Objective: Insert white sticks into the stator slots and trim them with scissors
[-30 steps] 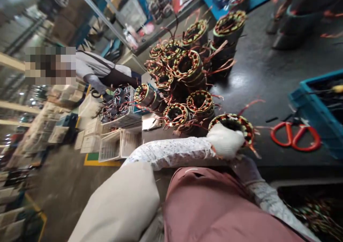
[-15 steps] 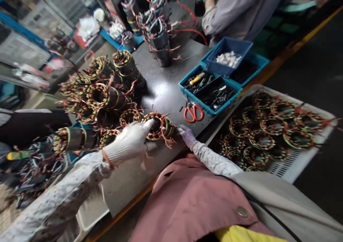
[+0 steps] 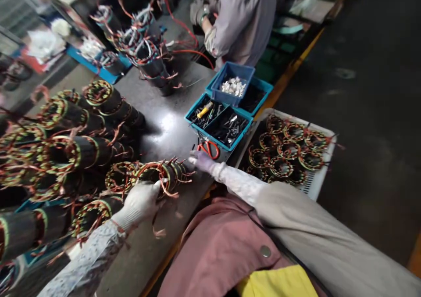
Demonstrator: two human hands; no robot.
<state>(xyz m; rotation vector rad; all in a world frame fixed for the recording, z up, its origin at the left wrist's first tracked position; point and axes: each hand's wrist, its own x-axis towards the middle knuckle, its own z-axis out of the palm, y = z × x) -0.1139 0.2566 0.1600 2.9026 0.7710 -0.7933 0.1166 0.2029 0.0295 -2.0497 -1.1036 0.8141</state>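
Note:
My left hand (image 3: 140, 202), in a white knitted glove, grips the near rim of a motor stator (image 3: 173, 176) lying on the metal table. Its thumb is at the open end, among green-edged windings and loose copper-coloured leads. My right hand (image 3: 202, 161), in a purple-and-white glove, is just beyond the stator's far end with fingers stretched out. It is close beside the red-handled scissors (image 3: 213, 150) and partly covers them. Whether it touches them I cannot tell. Another stator (image 3: 120, 177) lies directly left of the gripped one.
Many stators (image 3: 62, 152) are stacked at left, and wired ones (image 3: 151, 60) stand at the back. A teal divided box (image 3: 226, 143) holds black pieces; a blue bin (image 3: 251, 71) with white parts sits on it. A white crate (image 3: 324, 161) of stators is at right. A co-worker's sleeve (image 3: 243, 20) is beyond.
My right hand has left the stator's far end and moved over to the scissors. My left hand stays at the stator's rim. The view has swung to the right.

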